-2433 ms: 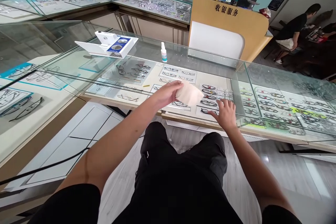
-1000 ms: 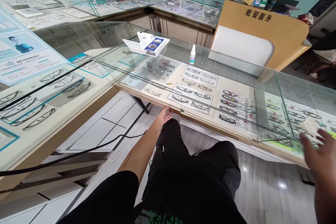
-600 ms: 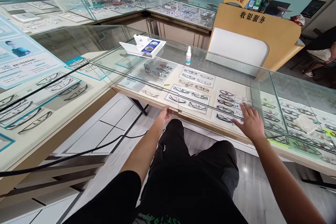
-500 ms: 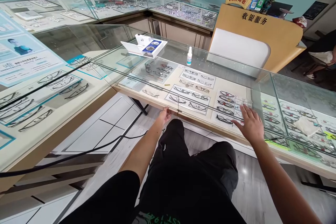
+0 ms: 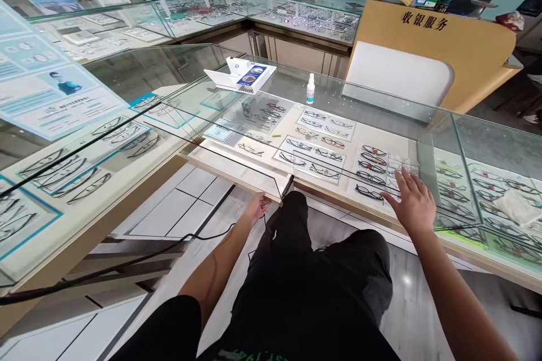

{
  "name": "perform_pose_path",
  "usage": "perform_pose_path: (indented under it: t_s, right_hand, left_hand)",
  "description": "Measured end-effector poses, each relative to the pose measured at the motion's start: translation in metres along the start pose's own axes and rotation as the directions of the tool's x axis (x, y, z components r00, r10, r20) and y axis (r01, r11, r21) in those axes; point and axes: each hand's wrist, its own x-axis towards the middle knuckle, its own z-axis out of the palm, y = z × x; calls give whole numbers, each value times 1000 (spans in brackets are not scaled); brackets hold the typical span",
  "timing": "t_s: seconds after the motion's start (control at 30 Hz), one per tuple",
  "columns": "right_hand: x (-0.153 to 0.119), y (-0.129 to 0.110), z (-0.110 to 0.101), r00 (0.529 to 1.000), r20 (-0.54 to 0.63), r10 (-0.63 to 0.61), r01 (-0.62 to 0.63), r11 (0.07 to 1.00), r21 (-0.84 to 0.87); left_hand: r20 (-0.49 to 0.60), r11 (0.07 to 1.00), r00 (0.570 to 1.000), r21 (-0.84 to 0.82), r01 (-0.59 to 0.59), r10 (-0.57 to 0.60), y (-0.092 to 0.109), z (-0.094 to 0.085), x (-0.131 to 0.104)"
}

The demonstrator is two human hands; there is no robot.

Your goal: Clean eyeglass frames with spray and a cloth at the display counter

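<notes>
the drawer (image 5: 232,168) juts from the glass display counter (image 5: 322,191), the left hand (image 5: 257,207) gripping its front edge. right of the drawer, the right hand (image 5: 412,203) spreads over the counter, contact unclear; beyond the drawer stands a spray bottle (image 5: 310,91).

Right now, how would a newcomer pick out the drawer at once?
Start from the glass display counter in front of the tan desk. Along its near edge, just left of the person's knees, juts a shallow, pale drawer, the left hand near its front's right end. Unlike the counter front on its right, it sticks out, baring its inside.
</notes>
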Motion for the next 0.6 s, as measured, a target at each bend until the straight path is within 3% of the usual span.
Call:
perform_pose_path:
  t_s: [0.3,0.6]
  right_hand:
    - [0,-2,-1,1000,-12,28,-28,999,18]
    - [0,-7,-1,997,8,74,-74,997,21]
  left_hand:
    - [38,999,999,30,-26,25,-33,-62,-33]
    - [35,998,999,53,-25,23,-48,-90,-56]
